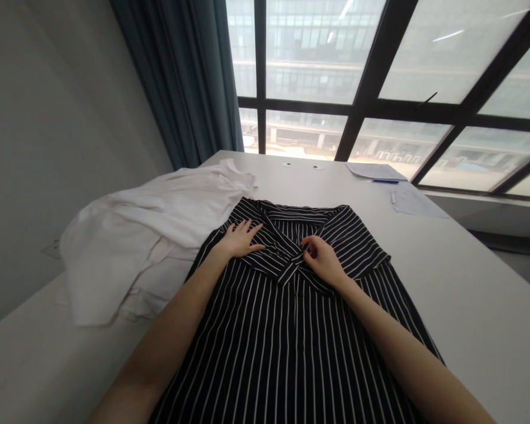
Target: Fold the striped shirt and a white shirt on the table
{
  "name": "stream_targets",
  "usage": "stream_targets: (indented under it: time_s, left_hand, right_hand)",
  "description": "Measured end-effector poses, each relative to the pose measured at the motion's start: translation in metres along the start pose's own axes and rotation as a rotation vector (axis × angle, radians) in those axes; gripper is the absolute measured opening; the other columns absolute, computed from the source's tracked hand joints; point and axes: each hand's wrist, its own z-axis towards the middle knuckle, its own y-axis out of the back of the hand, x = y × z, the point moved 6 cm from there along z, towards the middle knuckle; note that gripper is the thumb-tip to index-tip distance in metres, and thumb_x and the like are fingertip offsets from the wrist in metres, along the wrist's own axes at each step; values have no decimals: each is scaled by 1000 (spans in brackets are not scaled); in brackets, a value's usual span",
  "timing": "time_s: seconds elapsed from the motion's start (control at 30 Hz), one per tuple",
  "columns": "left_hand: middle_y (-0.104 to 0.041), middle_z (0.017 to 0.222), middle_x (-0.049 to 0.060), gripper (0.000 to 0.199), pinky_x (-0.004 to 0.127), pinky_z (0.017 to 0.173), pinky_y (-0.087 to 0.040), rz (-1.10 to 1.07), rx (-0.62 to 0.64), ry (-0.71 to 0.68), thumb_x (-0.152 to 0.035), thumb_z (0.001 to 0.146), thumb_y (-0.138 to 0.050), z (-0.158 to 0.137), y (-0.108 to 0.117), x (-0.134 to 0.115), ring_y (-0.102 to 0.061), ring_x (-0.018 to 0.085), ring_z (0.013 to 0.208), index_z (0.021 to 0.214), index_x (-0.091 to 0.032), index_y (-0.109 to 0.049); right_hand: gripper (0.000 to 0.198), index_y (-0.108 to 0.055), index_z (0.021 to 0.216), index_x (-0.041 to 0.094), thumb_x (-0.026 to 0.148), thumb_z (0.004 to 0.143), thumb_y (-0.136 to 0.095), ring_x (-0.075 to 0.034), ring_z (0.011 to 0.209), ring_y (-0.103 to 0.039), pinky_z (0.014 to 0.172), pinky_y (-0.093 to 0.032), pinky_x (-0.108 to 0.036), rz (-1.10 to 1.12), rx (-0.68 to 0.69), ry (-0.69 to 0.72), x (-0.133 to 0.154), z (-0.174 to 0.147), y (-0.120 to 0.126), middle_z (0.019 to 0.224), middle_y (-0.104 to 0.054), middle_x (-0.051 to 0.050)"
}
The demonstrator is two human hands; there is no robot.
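Note:
A black shirt with white stripes (282, 341) lies spread out in front of me, its top end away from me. Two striped flaps, which look like sleeves, slant inward and meet over its upper middle. My left hand (238, 240) rests flat on the left flap with fingers spread. Thumb and fingers of my right hand (322, 259) are bent together in a pinch on the fabric where the flaps cross. The fingertips partly cover the bit of cloth they hold. The shirt's near end runs out of view.
A heap of white clothing (145, 218) lies left of the shirt on the white table (472, 294). Papers (375, 171) and a blue pen (385, 181) lie at the far right. Two small white discs (318, 168) sit near the back edge, before a window and blue curtain (189, 76).

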Motion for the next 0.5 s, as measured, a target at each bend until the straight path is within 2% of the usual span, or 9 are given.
stream_targets:
  time_s: [0.07,0.13,0.23,0.3,0.37,0.5]
  left_hand:
    - [-13,160,17,79,55,115,-13,-1,12,1,-65,90,-41,0,0,0,-13,33,148,154,-25,-19]
    - [-12,160,18,81,55,115,-13,-1,21,-1,-67,90,-42,1,-1,-1,-12,33,148,155,-25,-18]
    - [-16,160,17,80,55,115,-15,0,-9,-1,-67,89,-42,2,-2,1,-14,33,148,154,-24,-20]
    - [-22,159,15,73,55,114,-19,3,-62,10,-64,92,-39,2,0,2,-20,33,146,153,-25,-26]
    - [-28,157,15,64,54,113,-23,11,-122,26,-57,96,-35,1,3,1,-25,33,145,151,-23,-32]
    - [-29,157,15,57,49,115,-23,35,-221,3,-44,100,-31,4,13,-16,-25,30,145,149,-15,-34]
  right_hand:
    - [21,-61,103,22,20,87,-47,-20,85,-60,77,-49,-34,-114,-63,91,11,-2,4,96,-62,-6]
    - [27,-60,113,21,22,92,-43,-23,109,-56,94,-45,-37,-181,-64,196,22,-5,1,115,-62,-9]
    - [39,-51,134,20,26,97,-38,-24,135,-40,110,-33,-44,-281,86,288,25,-9,-17,143,-51,-9]
    - [44,-46,141,20,28,99,-35,-25,142,-31,114,-27,-48,-358,214,287,21,-12,-31,151,-42,-7]
    - [47,-43,144,19,29,100,-31,-24,144,-28,116,-23,-49,-403,293,269,15,-13,-40,153,-39,-6]
    - [48,-42,145,19,30,100,-29,-22,144,-28,116,-22,-47,-428,319,255,14,-12,-43,154,-37,-4]
